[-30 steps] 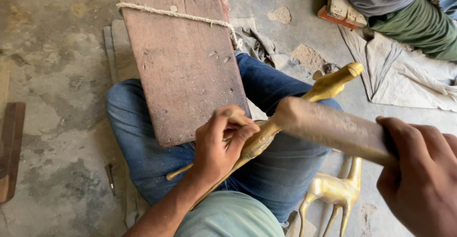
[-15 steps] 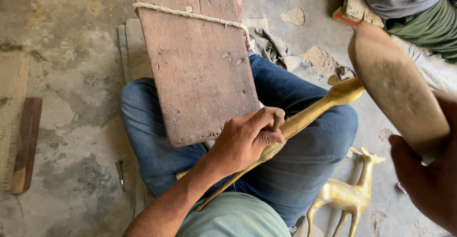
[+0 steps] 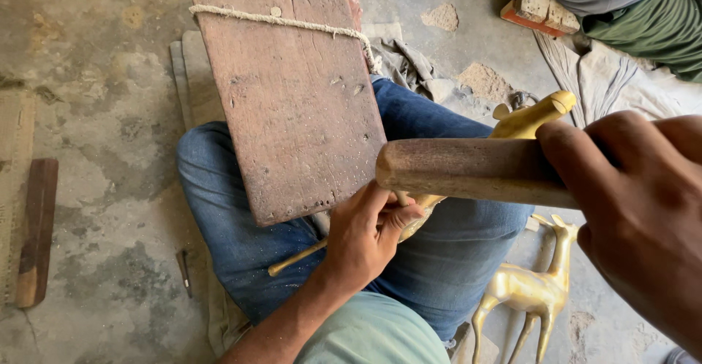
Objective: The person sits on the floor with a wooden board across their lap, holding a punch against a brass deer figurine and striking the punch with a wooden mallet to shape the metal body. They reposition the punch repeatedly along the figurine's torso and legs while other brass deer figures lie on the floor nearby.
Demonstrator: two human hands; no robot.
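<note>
My left hand (image 3: 369, 231) grips the body of a long-necked brass animal figure (image 3: 530, 117) held across my jeans-clad lap; a thin brass leg sticks out to the lower left. My right hand (image 3: 638, 210) is closed around a round wooden mallet (image 3: 468, 169), which lies level just above the figure and my left hand. A worn reddish wooden board (image 3: 292, 93) with a rope (image 3: 285, 22) tied across it rests on my left knee, its near edge beside my left hand.
A finished brass deer (image 3: 530, 289) stands on the concrete floor by my right knee. Another person sits at the top right beside a cloth (image 3: 621, 71). A wooden stick (image 3: 35, 231) lies at far left, a small metal tool (image 3: 184, 270) near my thigh.
The mallet was raised up at the right half a second ago; it has swung back down and left, level over the brass figure. My left hand keeps its grip.
</note>
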